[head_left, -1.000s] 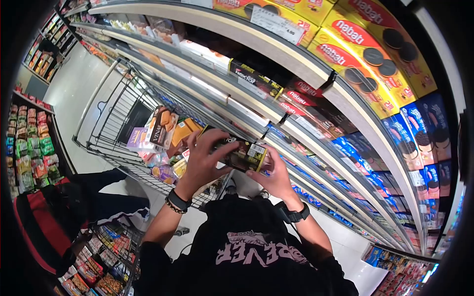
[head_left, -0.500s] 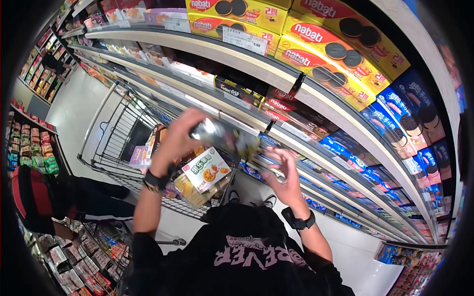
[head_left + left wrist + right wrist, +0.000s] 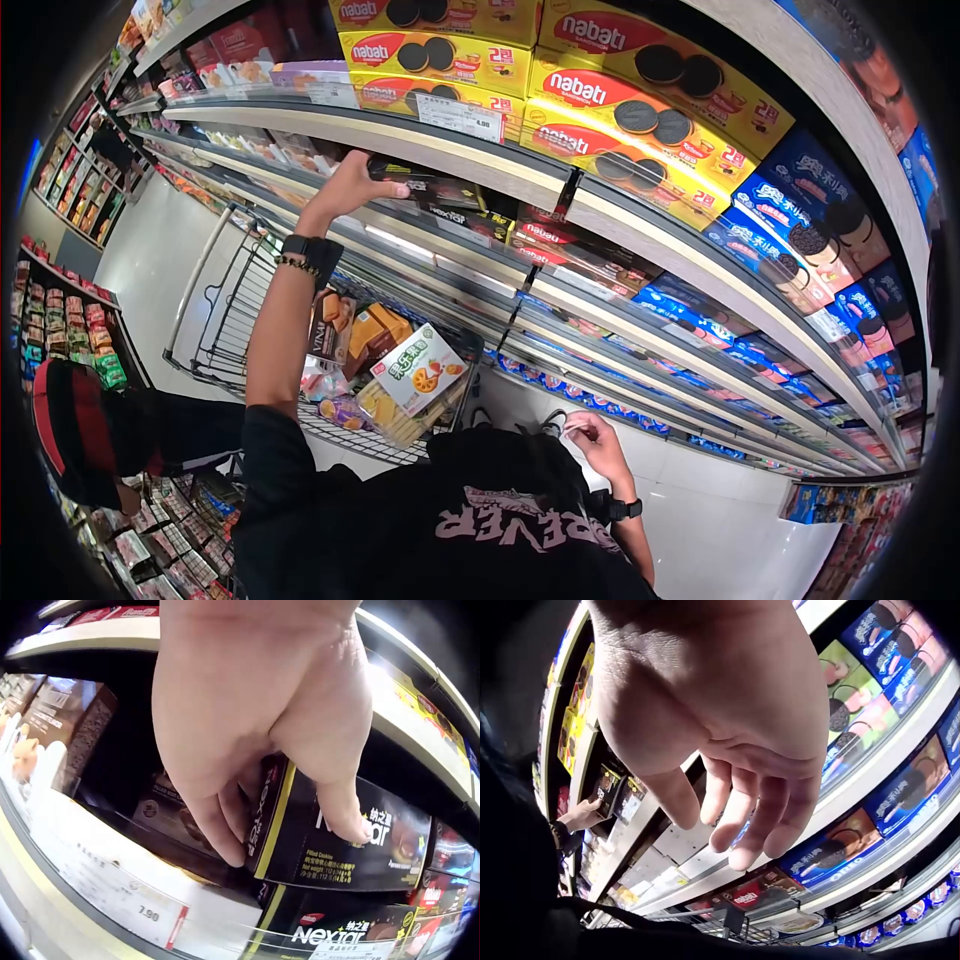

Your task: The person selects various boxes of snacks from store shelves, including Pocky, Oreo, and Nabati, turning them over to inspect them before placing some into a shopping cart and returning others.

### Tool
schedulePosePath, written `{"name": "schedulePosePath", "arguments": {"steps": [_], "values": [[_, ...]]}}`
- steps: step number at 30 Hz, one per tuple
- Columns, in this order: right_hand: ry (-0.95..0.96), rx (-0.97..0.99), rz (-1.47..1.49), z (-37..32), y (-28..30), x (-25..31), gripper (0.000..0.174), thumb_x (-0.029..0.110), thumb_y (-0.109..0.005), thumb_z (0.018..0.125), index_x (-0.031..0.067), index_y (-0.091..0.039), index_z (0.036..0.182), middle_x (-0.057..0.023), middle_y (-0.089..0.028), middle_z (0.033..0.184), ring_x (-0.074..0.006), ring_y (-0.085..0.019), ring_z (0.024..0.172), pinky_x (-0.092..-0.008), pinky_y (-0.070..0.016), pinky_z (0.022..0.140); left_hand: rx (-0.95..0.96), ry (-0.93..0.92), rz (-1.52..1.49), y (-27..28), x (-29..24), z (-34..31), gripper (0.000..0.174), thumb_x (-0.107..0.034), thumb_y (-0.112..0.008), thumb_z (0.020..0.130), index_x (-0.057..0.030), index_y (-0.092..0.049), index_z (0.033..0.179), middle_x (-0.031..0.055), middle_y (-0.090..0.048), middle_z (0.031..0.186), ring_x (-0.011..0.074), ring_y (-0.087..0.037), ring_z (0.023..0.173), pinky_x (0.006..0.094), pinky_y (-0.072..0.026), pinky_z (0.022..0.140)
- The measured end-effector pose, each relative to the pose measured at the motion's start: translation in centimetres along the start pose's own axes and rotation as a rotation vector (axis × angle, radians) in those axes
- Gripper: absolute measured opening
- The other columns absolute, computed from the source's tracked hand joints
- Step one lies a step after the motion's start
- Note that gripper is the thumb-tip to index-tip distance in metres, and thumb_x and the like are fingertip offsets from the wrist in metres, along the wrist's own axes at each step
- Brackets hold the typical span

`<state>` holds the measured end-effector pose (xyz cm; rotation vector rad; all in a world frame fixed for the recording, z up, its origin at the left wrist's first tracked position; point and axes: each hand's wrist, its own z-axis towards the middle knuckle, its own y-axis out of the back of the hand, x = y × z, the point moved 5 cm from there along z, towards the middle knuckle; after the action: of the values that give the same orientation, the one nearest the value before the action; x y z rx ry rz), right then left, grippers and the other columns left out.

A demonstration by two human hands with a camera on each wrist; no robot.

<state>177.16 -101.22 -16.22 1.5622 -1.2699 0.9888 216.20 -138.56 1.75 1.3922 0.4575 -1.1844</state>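
Note:
My left hand (image 3: 347, 190) reaches into a middle shelf and grips a black Nextar filled-cookie box (image 3: 352, 844). In the left wrist view the thumb lies across the box's front, and the other fingers are at its left end. Directly beneath it is another Nextar box (image 3: 330, 919) of the same black and yellow design. My right hand (image 3: 598, 445) hangs low near my body, away from the shelf. Its fingers (image 3: 742, 802) are loosely curled with nothing in them in the right wrist view.
A wire shopping cart (image 3: 215, 290) stands at the left, carrying a white-labelled pack (image 3: 420, 370) and several other packages. Yellow Nabati boxes (image 3: 620, 120) fill the shelf above, and blue cookie boxes (image 3: 780, 225) are further right. Another person's dark-clothed body (image 3: 130, 430) is at lower left.
Both hands held the Nextar box over the cart; the right hand let go and dropped lower. My left hand carried the box up and forward onto the shelf.

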Motion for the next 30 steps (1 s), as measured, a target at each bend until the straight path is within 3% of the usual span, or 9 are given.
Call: {"name": "schedulePosePath", "arguments": {"steps": [10, 13, 16, 20, 22, 23, 24, 27, 30], "values": [[-0.119, -0.162, 0.041, -1.9, 3.1, -1.1, 0.027, -0.008, -0.053, 0.087, 0.0012, -0.056, 0.113, -0.0083, -0.065, 0.098, -0.0142, -0.062, 0.086, -0.0279, -0.0492, 0.081, 0.244, 0.125, 0.067, -3.3, 1.2, 3.5, 0.062, -0.020, -0.084, 0.072, 0.0017, -0.056, 0.123, 0.0119, -0.063, 0.118, 0.0200, -0.056, 0.106, 0.0329, -0.0442, 0.096], [-0.126, -0.125, 0.013, -1.6, 3.0, -1.9, 0.029, -0.008, -0.052, 0.086, 0.0012, -0.056, 0.113, -0.0095, -0.064, 0.101, -0.0145, -0.062, 0.087, -0.0282, -0.0492, 0.081, 0.249, 0.047, -0.086, -3.2, 3.2, 3.9, 0.053, -0.020, -0.083, 0.073, 0.0007, -0.060, 0.116, 0.0073, -0.065, 0.108, 0.0162, -0.057, 0.093, 0.0323, -0.0482, 0.084], [-0.189, -0.076, -0.026, -1.3, 2.3, -1.9, 0.030, -0.007, -0.053, 0.086, 0.0011, -0.055, 0.115, -0.0105, -0.064, 0.104, -0.0158, -0.062, 0.088, -0.0285, -0.0488, 0.084, 0.258, 0.071, 0.238, -2.2, 3.8, 4.2, 0.063, -0.047, -0.081, 0.071, -0.0018, -0.061, 0.110, 0.0055, -0.059, 0.085, 0.0177, -0.053, 0.079, 0.0307, -0.0432, 0.069], [-0.195, -0.020, -0.033, -0.5, 1.5, -1.9, 0.030, -0.003, -0.055, 0.087, 0.0029, -0.056, 0.117, -0.0083, -0.065, 0.103, -0.0126, -0.061, 0.086, -0.0271, -0.0484, 0.081, 0.188, 0.040, 0.190, -2.2, -0.1, 2.1, 0.062, -0.043, -0.080, 0.074, -0.0006, -0.060, 0.115, 0.0089, -0.061, 0.092, 0.0184, -0.055, 0.085, 0.0333, -0.0456, 0.076], [-0.203, 0.016, -0.086, 0.2, 1.2, -1.4, 0.031, -0.003, -0.055, 0.088, 0.0023, -0.056, 0.118, -0.0085, -0.065, 0.105, -0.0126, -0.061, 0.086, -0.0270, -0.0483, 0.081, 0.266, 0.180, 0.137, -2.2, 1.4, 1.2, 0.064, -0.039, -0.081, 0.074, 0.0012, -0.057, 0.119, 0.0120, -0.062, 0.101, 0.0178, -0.055, 0.093, 0.0318, -0.0456, 0.081], [-0.203, 0.015, -0.082, 0.4, 1.2, -1.4, 0.030, -0.002, -0.056, 0.088, 0.0021, -0.056, 0.118, -0.0083, -0.065, 0.105, -0.0125, -0.061, 0.087, -0.0270, -0.0483, 0.081, 0.220, 0.142, 0.133, -1.8, 3.0, 0.8, 0.065, -0.034, -0.080, 0.076, 0.0008, -0.054, 0.124, 0.0148, -0.062, 0.113, 0.0177, -0.055, 0.101, 0.0328, -0.0448, 0.086], [-0.212, 0.020, -0.083, 0.5, 1.3, -1.6, 0.030, -0.002, -0.056, 0.088, 0.0021, -0.056, 0.118, -0.0083, -0.065, 0.105, -0.0125, -0.061, 0.087, -0.0270, -0.0483, 0.081, -0.076, -0.191, -0.166, -1.3, 3.1, -1.0, 0.061, -0.030, -0.078, 0.078, -0.0012, -0.052, 0.125, 0.0114, -0.061, 0.118, 0.0178, -0.055, 0.106, 0.0349, -0.0443, 0.089], [-0.217, -0.010, -0.093, 0.4, 1.6, -2.2, 0.030, -0.002, -0.057, 0.088, 0.0019, -0.056, 0.118, -0.0076, -0.065, 0.104, -0.0124, -0.060, 0.086, -0.0270, -0.0484, 0.080, -0.260, -0.080, 0.002, 2.7, 6.2, -6.4, 0.050, -0.022, -0.073, 0.082, -0.0042, -0.054, 0.124, 0.0055, -0.063, 0.114, 0.0163, -0.057, 0.105, 0.0349, -0.0448, 0.087], [-0.283, -0.001, -0.126, -0.4, 1.5, -3.2, 0.030, -0.002, -0.057, 0.088, 0.0019, -0.057, 0.118, -0.0078, -0.065, 0.104, -0.0126, -0.060, 0.086, -0.0268, -0.0485, 0.080, -0.462, 0.193, 0.246, 5.5, 17.8, -14.7, 0.037, -0.009, -0.065, 0.082, -0.0046, -0.057, 0.118, 0.0090, -0.063, 0.109, 0.0169, -0.058, 0.100, 0.0309, -0.0454, 0.084]]}}
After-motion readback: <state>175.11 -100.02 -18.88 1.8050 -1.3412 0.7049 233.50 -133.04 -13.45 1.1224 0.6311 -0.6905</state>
